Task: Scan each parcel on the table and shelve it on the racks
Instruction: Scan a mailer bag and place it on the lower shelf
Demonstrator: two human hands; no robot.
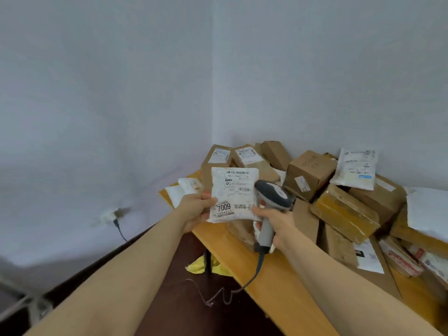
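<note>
A small white parcel (pixel 232 190) is held up in the air over the near corner of the table (pixel 278 292), label facing the camera, with a barcode near its top edge and the large number 7009 near the bottom. The left hand (pixel 195 210) grips it by the lower left edge, thumb on the front and the other fingers curled behind the bag, so most of the parcel stands clear above and to the right of the fingers. The right hand (pixel 278 225) is wrapped tight round the handle of a grey scanner (pixel 272 195), and the front of this hand touches the parcel's lower right corner. The scanner's head overlaps the parcel's right edge; which way its window faces cannot be told. Both forearms reach forward from the bottom of the view, bare, and meet at the parcel. A cable (pixel 258 267) drops from the scanner's handle over the table edge towards the dark floor. Behind the hands the table is heaped with cardboard boxes (pixel 309 172) and a white bag (pixel 355 169) leaning on top of the pile. A wall socket (pixel 109 215) with a plug in it sits on the left wall.
</note>
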